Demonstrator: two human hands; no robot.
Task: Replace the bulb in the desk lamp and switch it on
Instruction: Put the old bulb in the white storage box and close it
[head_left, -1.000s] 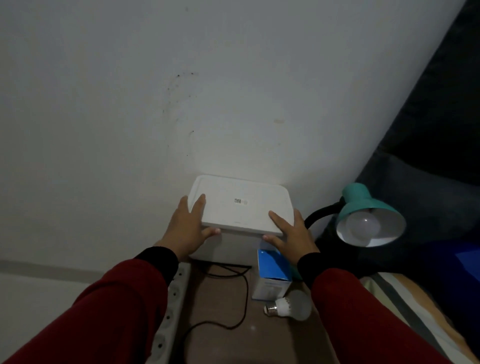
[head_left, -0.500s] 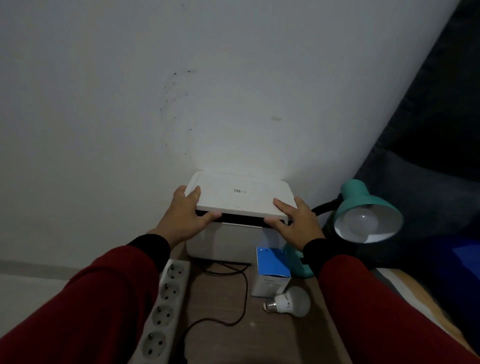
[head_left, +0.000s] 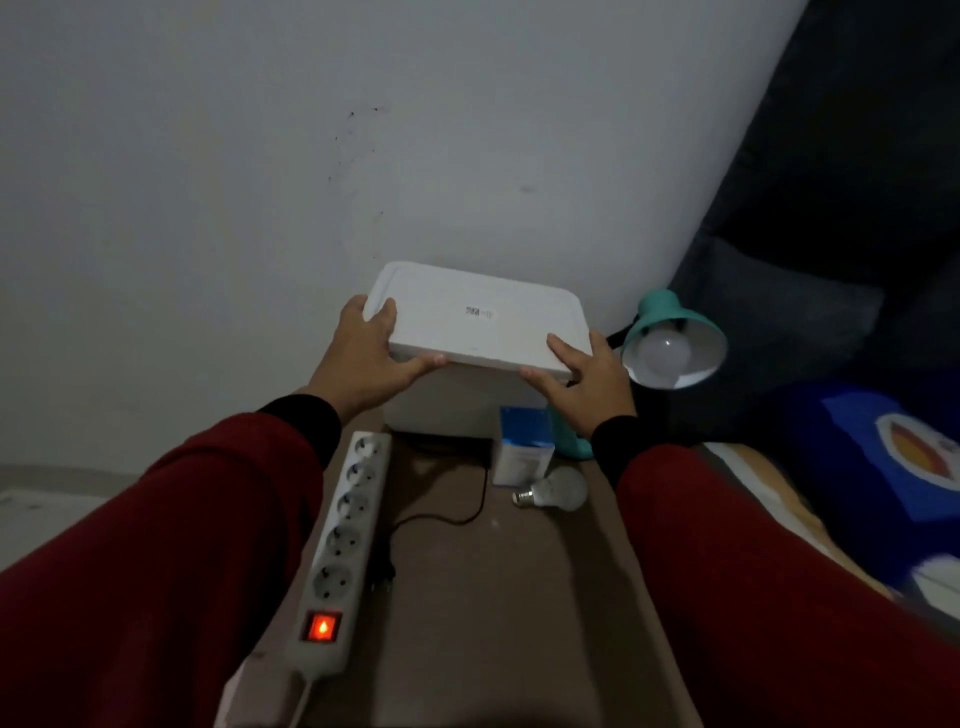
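At far left we see a white power strip (head_left: 343, 551) lying lengthwise along the left edge of the brown tabletop (head_left: 498, 597), its rocker switch (head_left: 322, 627) glowing orange-red at the near end. Beside it a black cord (head_left: 457, 512) curls across the surface. Above, our left hand (head_left: 363, 358) grips the left front corner of a white lid (head_left: 483, 319), thumb beneath the rim and fingers over the top; the lid is tilted up at the front over a white box (head_left: 457, 405) that stands against the wall. Our right hand (head_left: 587, 384) clasps the lid's right front corner in the same manner. Below the box stands a small blue-and-white carton (head_left: 524, 447), upright, and just in front of it a loose white bulb (head_left: 558, 488) lies on its side, its metal screw base pointing left. At right we note the desk lamp (head_left: 670, 338), with a teal shade, a black gooseneck and a teal base partly hidden behind the right wrist; the shade faces us, and a frosted globe bulb (head_left: 665, 351) sits in its socket, unlit. The lamp stands at the table's far right corner, beside the box.
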